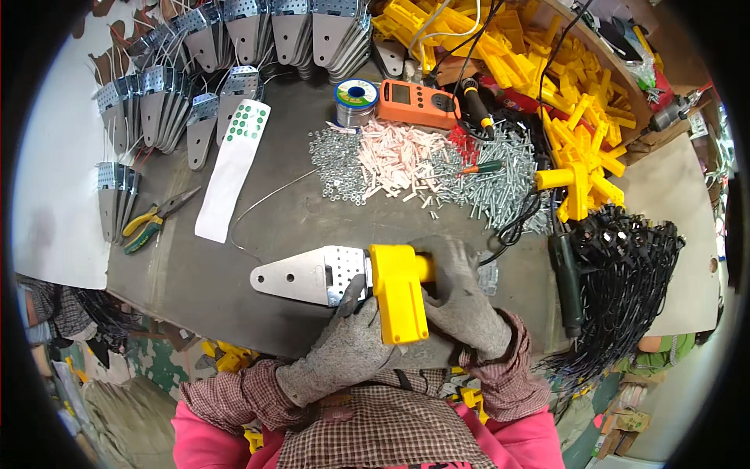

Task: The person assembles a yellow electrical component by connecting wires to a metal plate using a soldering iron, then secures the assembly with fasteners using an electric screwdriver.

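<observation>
A yellow plastic housing (pixel 400 301) is held up in front of me at the table's near edge. A tapered metal plate (pixel 291 273) with a perforated bracket points left from it, against the housing's left side. My left hand (pixel 340 336), in a grey glove, is closed where plate and housing meet, its thumb by the bracket. My right hand (pixel 465 293), also gloved, wraps round the short yellow stub on the housing's right side. The right fingertips are partly hidden behind that stub.
Behind lie piles of nuts (pixel 337 168), pale sleeves (pixel 398 156) and screws (pixel 504 184). Beyond them are a solder spool (pixel 356 105) and an orange meter (pixel 418 103). Pliers (pixel 156 220) and a white label strip (pixel 233 172) lie left; black cables (pixel 625 289) and yellow housings (pixel 578 125) lie right.
</observation>
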`<state>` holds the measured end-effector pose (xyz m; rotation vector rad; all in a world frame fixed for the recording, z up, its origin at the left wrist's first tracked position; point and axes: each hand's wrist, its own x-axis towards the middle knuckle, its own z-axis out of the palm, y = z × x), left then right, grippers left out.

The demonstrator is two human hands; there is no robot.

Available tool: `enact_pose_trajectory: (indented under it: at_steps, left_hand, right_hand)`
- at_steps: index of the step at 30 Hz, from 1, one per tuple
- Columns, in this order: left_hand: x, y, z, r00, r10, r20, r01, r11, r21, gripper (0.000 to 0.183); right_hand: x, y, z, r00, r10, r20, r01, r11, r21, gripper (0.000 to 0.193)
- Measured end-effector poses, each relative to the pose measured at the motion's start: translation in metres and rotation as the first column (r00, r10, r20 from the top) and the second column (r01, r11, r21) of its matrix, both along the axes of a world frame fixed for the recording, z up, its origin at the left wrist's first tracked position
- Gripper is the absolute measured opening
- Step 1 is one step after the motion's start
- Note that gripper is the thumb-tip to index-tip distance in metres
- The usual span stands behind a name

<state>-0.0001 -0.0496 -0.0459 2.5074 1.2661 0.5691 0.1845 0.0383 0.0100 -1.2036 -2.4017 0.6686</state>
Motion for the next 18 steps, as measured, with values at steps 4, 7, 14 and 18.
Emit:
enact_pose_trajectory:
  at_steps: [4, 7, 14, 18]
  left_hand:
    - [-0.044, 0.002, 0.001, 0.951, -0.302, -0.059, 0.308, 0.932, 0.191, 0.042]
    - [-0.059, 0.005, 0.008, 0.937, -0.316, 0.149, 0.277, 0.932, 0.232, 0.042]
    - [-0.034, 0.028, 0.026, 1.000, 0.004, -0.007, -0.003, 0.997, 0.072, 0.098]
    - [-0.032, 0.025, 0.026, 0.995, 0.053, 0.082, -0.057, 0.997, 0.049, 0.097]
  right_hand:
    - [0.016, 0.010, -0.011, 0.983, 0.161, -0.090, -0.166, 0.985, -0.046, 0.034]
    - [0.015, 0.004, -0.026, 0.987, 0.151, -0.057, -0.148, 0.988, 0.053, 0.029]
    - [0.016, 0.016, -0.008, 0.977, 0.183, 0.110, -0.191, 0.979, 0.073, 0.031]
    - [0.015, 0.057, -0.006, 0.990, -0.096, 0.102, 0.102, 0.993, -0.053, 0.030]
